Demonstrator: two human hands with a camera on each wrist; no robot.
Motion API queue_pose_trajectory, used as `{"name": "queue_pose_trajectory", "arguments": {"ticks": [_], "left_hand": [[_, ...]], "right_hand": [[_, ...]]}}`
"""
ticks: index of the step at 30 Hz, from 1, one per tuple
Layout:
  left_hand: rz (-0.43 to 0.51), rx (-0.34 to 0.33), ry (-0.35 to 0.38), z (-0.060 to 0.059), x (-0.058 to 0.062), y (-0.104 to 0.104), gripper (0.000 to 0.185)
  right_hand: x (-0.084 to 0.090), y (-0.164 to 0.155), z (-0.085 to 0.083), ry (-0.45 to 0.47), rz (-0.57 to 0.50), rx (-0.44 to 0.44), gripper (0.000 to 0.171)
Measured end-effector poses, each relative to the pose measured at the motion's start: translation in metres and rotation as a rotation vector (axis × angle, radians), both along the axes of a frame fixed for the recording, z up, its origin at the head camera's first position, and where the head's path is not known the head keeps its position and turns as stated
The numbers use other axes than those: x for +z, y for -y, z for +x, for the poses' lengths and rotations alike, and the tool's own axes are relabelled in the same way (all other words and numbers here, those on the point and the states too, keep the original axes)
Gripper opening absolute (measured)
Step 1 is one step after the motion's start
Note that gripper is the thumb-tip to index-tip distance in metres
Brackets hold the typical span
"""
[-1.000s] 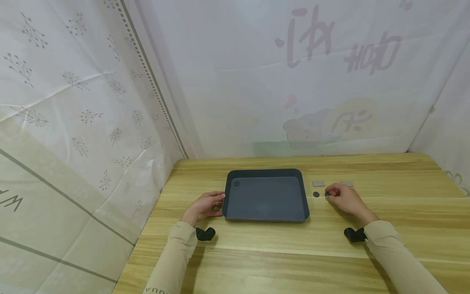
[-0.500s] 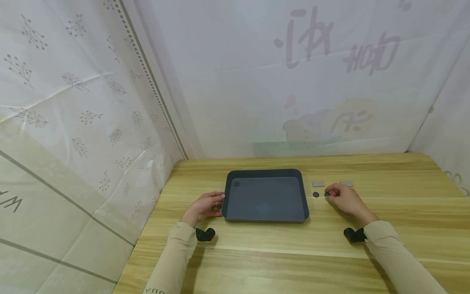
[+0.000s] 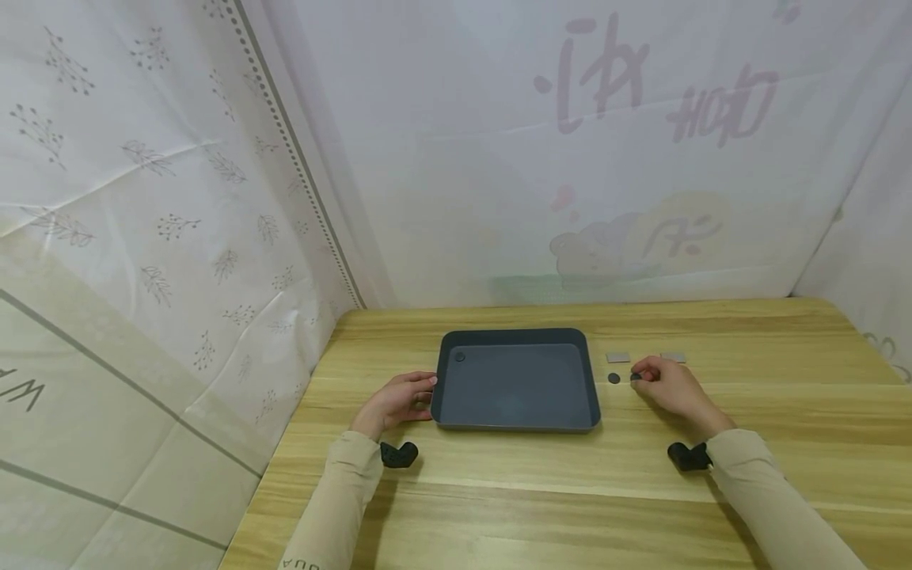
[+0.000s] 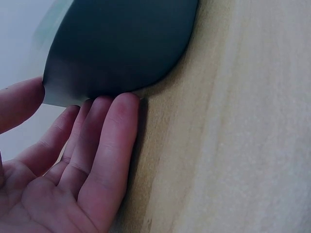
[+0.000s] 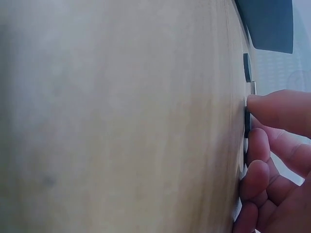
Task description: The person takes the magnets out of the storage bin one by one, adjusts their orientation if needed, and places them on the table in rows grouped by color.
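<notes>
Fingertips of the right hand (image 3: 670, 388) pinch a small dark round disc (image 3: 635, 377) lying flat on the light wooden table (image 3: 499, 491), just right of a second dark disc (image 3: 613, 378) and near two small grey square tiles (image 3: 617, 357), while the left hand (image 3: 395, 400) rests with relaxed fingers (image 4: 104, 141) touching the left outer wall of the dark grey rectangular plastic tray (image 3: 515, 423). The step in hand looks like the pick-up of that disc, with one disc (image 3: 459, 356) already in the tray's far-left corner. The next move likely calls for a firm pinch on the thin edge, a lift clear of the neighbouring disc, and a carry leftward over the tray's rim.
</notes>
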State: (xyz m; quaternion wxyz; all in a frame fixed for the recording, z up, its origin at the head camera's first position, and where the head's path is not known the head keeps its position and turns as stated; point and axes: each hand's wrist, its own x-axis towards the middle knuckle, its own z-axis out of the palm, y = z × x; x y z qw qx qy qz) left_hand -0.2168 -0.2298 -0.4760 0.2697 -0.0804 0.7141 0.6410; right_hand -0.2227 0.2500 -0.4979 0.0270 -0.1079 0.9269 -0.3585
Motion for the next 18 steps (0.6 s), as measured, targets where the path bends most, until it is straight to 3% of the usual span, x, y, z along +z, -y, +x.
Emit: {"name": "queue_pose_trajectory", "arguments": {"ticks": [11,18], "left_hand": [[-0.015,0.002,-0.012,0.001,-0.001,0.000,0.051],[-0.022,0.015,-0.007,-0.001,-0.002,0.000,0.049]], "right_hand": [[0.000,0.001,-0.004,0.025,-0.028,0.003,0.026],[0.010,0.009,-0.007,-0.002,-0.039,0.010,0.027]]}}
